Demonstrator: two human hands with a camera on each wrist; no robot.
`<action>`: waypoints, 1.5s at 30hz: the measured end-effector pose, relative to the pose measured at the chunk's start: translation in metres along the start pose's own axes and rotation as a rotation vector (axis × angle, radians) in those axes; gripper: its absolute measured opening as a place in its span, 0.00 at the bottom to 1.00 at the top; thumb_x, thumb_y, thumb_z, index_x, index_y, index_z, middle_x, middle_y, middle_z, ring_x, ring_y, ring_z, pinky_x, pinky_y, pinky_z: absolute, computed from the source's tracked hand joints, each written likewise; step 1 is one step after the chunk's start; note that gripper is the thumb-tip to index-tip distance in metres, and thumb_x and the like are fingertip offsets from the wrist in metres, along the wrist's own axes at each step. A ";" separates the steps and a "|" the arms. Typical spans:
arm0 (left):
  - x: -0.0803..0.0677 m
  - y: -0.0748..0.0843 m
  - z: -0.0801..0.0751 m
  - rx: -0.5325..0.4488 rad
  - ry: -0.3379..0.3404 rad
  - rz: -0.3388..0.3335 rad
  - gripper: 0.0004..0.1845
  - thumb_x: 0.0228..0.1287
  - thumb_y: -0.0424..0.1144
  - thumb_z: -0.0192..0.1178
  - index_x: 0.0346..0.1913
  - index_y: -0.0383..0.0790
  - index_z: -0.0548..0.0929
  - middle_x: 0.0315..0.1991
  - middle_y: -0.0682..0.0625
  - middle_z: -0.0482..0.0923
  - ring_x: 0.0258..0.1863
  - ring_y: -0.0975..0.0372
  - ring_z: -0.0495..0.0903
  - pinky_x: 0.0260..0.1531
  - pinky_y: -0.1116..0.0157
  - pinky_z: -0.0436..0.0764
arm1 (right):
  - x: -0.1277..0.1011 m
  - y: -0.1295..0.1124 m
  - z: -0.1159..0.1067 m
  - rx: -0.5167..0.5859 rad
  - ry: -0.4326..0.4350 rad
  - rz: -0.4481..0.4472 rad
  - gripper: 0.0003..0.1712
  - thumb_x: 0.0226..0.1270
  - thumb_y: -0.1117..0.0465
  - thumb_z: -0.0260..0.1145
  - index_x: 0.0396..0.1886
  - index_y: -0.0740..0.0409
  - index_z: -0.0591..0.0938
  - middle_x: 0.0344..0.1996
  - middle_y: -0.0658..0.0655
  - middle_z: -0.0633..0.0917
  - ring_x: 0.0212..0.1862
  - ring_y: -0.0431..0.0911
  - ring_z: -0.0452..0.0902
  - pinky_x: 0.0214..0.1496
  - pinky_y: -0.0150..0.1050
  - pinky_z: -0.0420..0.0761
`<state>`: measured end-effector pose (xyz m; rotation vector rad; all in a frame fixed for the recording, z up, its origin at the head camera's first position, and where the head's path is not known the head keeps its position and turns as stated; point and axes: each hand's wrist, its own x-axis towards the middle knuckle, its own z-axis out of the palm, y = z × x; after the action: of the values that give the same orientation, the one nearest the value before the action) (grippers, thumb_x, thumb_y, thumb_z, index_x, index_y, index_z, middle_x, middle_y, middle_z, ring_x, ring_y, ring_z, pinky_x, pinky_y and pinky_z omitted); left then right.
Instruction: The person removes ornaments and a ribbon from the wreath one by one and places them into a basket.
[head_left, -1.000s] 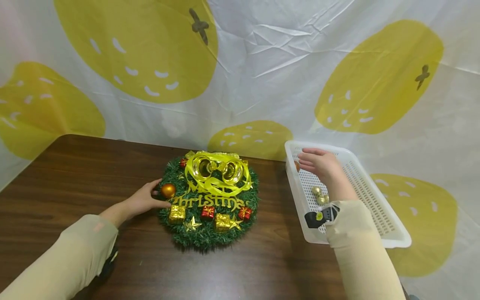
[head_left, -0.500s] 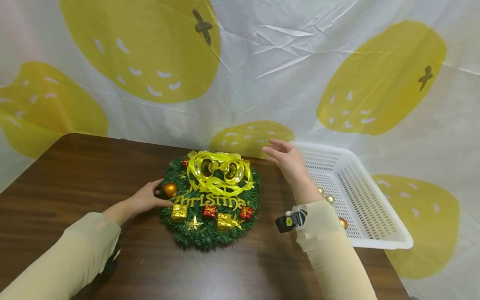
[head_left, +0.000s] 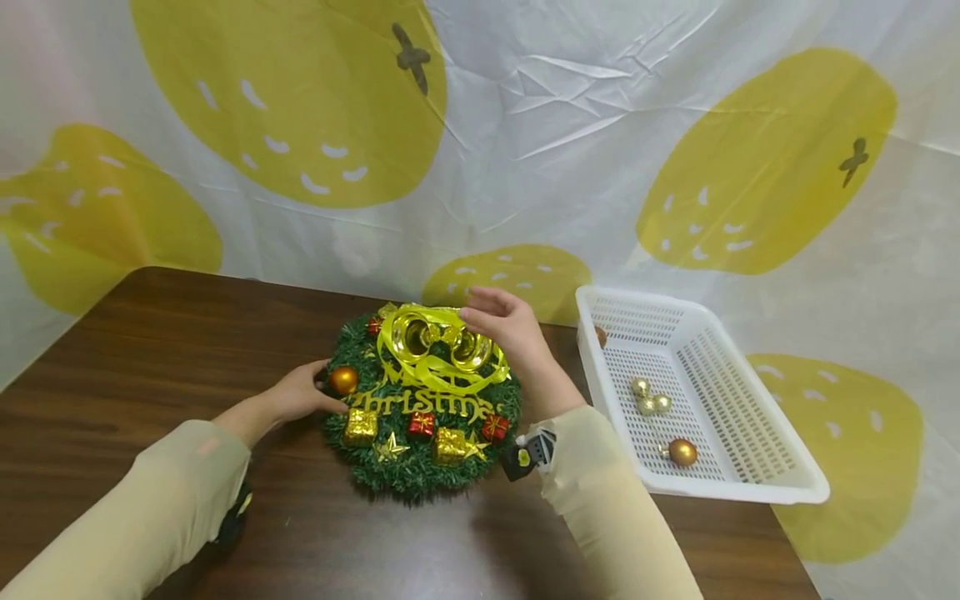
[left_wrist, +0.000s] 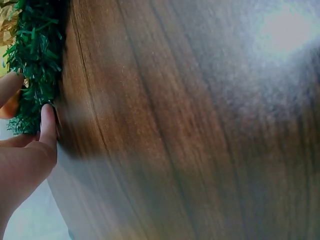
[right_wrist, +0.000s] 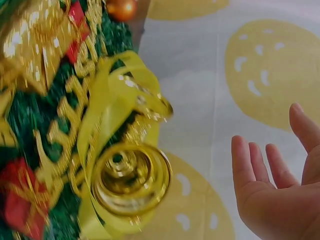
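A green Christmas wreath (head_left: 408, 483) lies on the table, bearing gold bells (head_left: 408, 333) with a yellow ribbon, gold lettering, small gift boxes and stars. At its left edge my left hand (head_left: 296, 393) grips the rim beside an orange ball ornament (head_left: 344, 380). The left wrist view shows those fingers on both sides of the green tinsel (left_wrist: 40, 55). Over the wreath's upper right, close to the bells, my right hand (head_left: 517, 337) is held with fingers extended. Nothing is in that hand (right_wrist: 280, 200) in the right wrist view.
A white plastic basket (head_left: 787, 442) stands at the right, partly past the table edge. Inside it are an orange ball ornament (head_left: 682, 452), several small gold balls (head_left: 647, 406) and another orange ball (head_left: 601, 336) by the left wall. A fruit-print curtain (head_left: 540, 183) hangs behind the brown table (head_left: 187, 350).
My right hand has moved left from above the basket to the wreath's bells. An orange ball shows at the basket's near end, formerly behind my arm. My left hand has kept its place.
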<state>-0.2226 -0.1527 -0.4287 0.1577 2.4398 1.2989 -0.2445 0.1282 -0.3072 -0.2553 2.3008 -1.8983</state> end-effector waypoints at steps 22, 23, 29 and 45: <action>0.005 -0.019 0.002 -0.109 0.007 0.013 0.58 0.51 0.48 0.70 0.72 0.26 0.43 0.69 0.22 0.43 0.66 0.33 0.52 0.62 0.44 0.64 | 0.011 0.030 0.076 0.043 -0.160 0.055 0.28 0.63 0.64 0.64 0.63 0.61 0.71 0.60 0.67 0.74 0.59 0.55 0.74 0.62 0.50 0.72; 0.004 -0.018 0.002 -0.111 0.010 0.011 0.57 0.51 0.47 0.70 0.72 0.25 0.43 0.69 0.22 0.43 0.66 0.33 0.53 0.62 0.44 0.64 | 0.011 0.031 0.079 0.043 -0.162 0.055 0.28 0.63 0.64 0.64 0.63 0.60 0.72 0.59 0.67 0.74 0.58 0.55 0.74 0.62 0.51 0.72; -0.006 -0.005 0.002 -0.127 0.031 -0.003 0.51 0.55 0.38 0.67 0.71 0.23 0.43 0.68 0.23 0.47 0.66 0.34 0.54 0.62 0.43 0.63 | 0.012 0.036 0.092 0.018 -0.167 0.051 0.28 0.62 0.62 0.65 0.62 0.60 0.72 0.58 0.65 0.76 0.55 0.51 0.77 0.59 0.49 0.75; -0.005 -0.004 0.004 -0.158 0.034 0.017 0.50 0.56 0.38 0.66 0.72 0.25 0.44 0.69 0.26 0.48 0.67 0.36 0.55 0.63 0.44 0.64 | 0.018 0.053 0.115 -0.056 -0.149 0.131 0.27 0.60 0.62 0.68 0.60 0.60 0.75 0.54 0.63 0.79 0.51 0.52 0.79 0.54 0.45 0.79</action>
<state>-0.2160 -0.1529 -0.4324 0.1161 2.3557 1.5070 -0.2386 0.0238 -0.3809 -0.2377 2.2174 -1.6952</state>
